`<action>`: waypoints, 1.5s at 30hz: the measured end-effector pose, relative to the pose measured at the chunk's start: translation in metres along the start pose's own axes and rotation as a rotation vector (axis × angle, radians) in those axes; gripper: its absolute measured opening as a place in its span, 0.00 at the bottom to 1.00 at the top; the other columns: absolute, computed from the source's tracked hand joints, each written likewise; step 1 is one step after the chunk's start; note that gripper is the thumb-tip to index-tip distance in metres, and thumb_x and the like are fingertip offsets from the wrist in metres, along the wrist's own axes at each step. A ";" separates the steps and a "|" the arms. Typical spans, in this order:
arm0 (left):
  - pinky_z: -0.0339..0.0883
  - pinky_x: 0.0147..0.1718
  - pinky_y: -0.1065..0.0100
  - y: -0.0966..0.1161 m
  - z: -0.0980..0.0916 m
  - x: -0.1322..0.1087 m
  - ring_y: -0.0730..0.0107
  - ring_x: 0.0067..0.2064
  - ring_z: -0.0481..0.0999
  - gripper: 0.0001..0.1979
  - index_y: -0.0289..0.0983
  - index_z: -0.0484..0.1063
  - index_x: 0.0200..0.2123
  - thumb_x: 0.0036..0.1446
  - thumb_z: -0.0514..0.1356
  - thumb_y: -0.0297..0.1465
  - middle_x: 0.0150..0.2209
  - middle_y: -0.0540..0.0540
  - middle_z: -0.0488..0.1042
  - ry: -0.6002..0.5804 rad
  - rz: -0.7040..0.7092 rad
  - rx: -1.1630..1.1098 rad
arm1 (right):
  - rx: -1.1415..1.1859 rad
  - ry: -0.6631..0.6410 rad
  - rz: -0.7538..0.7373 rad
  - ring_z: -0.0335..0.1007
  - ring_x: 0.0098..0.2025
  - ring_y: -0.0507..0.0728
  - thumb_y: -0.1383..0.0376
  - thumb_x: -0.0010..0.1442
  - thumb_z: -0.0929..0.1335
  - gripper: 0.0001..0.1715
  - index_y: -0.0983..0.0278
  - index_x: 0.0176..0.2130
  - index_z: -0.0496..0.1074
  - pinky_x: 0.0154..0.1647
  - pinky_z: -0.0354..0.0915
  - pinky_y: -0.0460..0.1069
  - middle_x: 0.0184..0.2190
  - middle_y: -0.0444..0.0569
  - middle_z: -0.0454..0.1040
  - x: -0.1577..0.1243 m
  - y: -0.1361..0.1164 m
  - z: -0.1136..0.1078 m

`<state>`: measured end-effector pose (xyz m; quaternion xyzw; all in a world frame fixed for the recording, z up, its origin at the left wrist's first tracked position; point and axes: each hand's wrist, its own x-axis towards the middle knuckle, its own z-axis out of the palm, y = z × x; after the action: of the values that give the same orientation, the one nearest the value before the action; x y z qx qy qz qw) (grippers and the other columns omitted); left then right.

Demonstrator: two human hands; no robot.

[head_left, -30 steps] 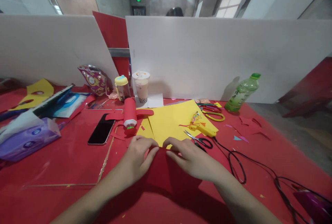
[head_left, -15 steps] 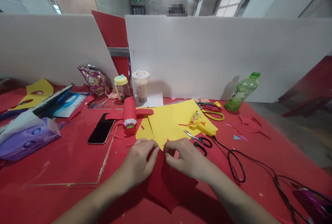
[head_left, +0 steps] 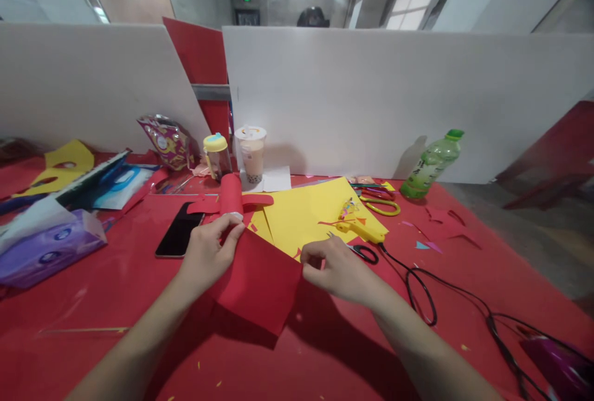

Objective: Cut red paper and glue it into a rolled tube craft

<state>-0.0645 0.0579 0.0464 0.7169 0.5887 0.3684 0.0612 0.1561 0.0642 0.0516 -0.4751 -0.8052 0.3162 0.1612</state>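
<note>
Between my hands hangs a sheet of red paper, tilted above the red tabletop. My left hand pinches its upper left corner, with fingers closed. At the upper right corner, my right hand pinches the sheet between thumb and fingers. Just beyond my left hand lies a red paper tube with red wing-like strips at its sides; the hand hides its near end. Yellow paper lies behind the sheet. Black-handled scissors are partly covered by my right hand.
A yellow glue gun rests on the yellow paper, its black cord looping rightward. A phone and purple tissue pack lie left. A drink cup, jar and green bottle stand before white panels.
My left hand has moved left and farther forward, so my hands are wider apart. The red sheet is now spread and raised between them.
</note>
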 end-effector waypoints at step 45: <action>0.63 0.26 0.69 0.025 0.040 -0.031 0.68 0.24 0.72 0.12 0.35 0.69 0.25 0.53 0.48 0.26 0.23 0.45 0.74 -0.169 0.106 0.184 | -0.319 -0.034 -0.205 0.53 0.19 0.48 0.74 0.50 0.59 0.12 0.65 0.22 0.66 0.22 0.46 0.44 0.16 0.44 0.66 -0.003 0.002 0.013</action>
<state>-0.0213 0.0366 0.0161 0.7781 0.5740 0.2538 0.0250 0.1518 0.0577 0.0410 -0.4046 -0.8919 0.1744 0.1019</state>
